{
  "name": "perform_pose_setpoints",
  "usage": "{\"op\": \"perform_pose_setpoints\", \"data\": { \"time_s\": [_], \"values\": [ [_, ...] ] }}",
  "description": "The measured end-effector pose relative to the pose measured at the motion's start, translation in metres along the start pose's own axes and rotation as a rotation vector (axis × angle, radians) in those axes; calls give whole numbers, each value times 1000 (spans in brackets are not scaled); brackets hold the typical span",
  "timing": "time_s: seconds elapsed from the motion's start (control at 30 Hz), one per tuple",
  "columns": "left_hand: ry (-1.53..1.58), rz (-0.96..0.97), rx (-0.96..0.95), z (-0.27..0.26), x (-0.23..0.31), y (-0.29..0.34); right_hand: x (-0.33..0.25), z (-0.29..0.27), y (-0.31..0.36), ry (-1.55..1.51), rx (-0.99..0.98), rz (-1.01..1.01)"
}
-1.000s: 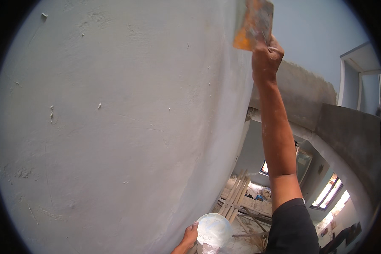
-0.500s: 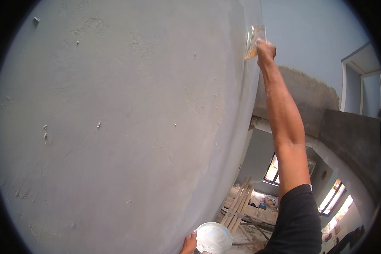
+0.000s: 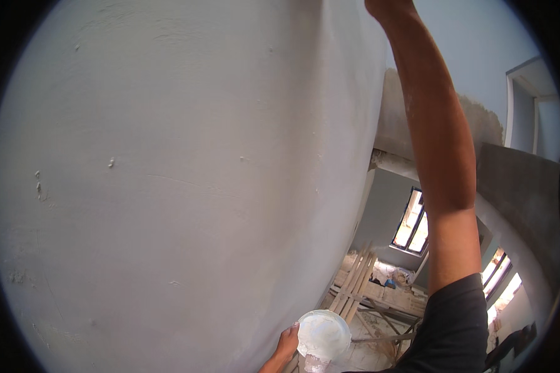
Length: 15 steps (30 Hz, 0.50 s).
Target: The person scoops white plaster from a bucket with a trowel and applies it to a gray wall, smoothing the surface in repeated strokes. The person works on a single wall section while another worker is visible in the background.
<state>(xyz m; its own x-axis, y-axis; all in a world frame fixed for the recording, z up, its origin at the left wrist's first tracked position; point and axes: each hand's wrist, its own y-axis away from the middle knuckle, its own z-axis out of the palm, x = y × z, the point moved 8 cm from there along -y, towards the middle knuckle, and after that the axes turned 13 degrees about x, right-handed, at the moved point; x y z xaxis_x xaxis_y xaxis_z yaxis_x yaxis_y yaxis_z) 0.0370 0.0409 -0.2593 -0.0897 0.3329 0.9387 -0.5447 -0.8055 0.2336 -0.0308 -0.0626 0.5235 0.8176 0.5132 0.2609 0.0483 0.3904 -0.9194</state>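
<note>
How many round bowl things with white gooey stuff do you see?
1: the round container of white paste, held in the left hand near the bottom edge, right of the middle. Another could be hidden behind the right arm.

The wall [image 3: 186, 205] occupies the left, the left hand [image 3: 285, 343] sits before its lower right edge, the round pan [image 3: 345, 324] adjoins that hand's right, and planks [image 3: 353, 283] lie beyond, before a window [image 3: 407, 219].

One round container [image 3: 323, 336], two arms [image 3: 438, 137], one dark sleeve [image 3: 454, 323], at least two windows [image 3: 410, 221] (glare blurs the tally).
</note>
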Motion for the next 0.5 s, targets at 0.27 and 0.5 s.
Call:
{"op": "perform_pose_setpoints", "data": {
  "time_s": [0.27,0.5],
  "values": [
    [-11,2,151,-42,-17,-10,111,-95,87,-15,180,249],
    [-145,-36,188,-54,-27,-8,309,-182,242,481,351,826]
  ]
}}
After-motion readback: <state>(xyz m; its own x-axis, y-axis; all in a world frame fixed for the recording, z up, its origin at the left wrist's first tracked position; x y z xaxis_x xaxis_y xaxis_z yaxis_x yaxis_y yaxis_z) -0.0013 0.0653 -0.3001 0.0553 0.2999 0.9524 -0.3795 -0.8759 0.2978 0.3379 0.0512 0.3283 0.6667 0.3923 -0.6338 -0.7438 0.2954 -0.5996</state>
